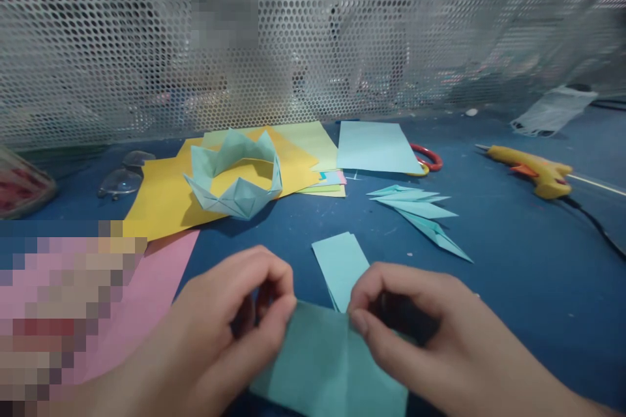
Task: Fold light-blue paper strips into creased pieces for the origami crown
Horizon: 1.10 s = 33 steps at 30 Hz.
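Observation:
A light blue sheet of paper with a crease down its middle is held up close to me. My left hand pinches its top left corner between thumb and fingers. At the top edge, by the crease, my right hand pinches the same sheet. Just beyond lies a small stack of blue paper rectangles, partly hidden by the right hand. Several folded blue paper points lie fanned out farther to the right. A ring of folded blue paper, like a crown, stands on yellow paper at the back left.
Yellow sheets, a pale green sheet and a blue sheet lie along the back. Red-handled scissors show beside them. A yellow glue gun with its cord rests right. Glasses and pink paper lie left. A perforated metal screen stands behind.

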Each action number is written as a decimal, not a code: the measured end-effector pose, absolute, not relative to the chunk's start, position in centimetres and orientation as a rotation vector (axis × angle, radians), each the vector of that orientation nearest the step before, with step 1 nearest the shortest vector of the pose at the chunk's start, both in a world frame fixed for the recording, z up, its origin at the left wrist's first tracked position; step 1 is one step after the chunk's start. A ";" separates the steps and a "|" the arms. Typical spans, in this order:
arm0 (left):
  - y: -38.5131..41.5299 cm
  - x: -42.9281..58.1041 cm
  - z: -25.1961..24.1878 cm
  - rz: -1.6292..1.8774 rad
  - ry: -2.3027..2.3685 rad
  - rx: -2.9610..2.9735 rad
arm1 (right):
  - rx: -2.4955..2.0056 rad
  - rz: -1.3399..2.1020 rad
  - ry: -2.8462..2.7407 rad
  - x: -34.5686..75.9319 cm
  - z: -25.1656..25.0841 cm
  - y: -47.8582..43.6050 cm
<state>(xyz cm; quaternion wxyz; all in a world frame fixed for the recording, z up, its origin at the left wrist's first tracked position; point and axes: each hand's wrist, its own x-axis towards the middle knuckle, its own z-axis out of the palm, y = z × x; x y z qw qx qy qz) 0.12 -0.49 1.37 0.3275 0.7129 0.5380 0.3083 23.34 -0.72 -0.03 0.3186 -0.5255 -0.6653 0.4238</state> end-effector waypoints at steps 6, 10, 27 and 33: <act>2.9 -2.7 2.4 0.851 1.546 1.945 | -1.413 0.979 -1.660 26.8 0.9 3.0; 2.6 -2.2 3.0 0.864 1.661 1.912 | -1.424 0.844 -1.560 27.3 0.5 3.7; 1.0 -1.2 3.7 0.816 1.517 2.028 | -1.227 0.718 -1.623 25.8 -0.1 1.0; 2.8 -2.7 3.6 0.689 1.380 1.911 | -1.305 0.733 -1.522 26.8 0.5 2.9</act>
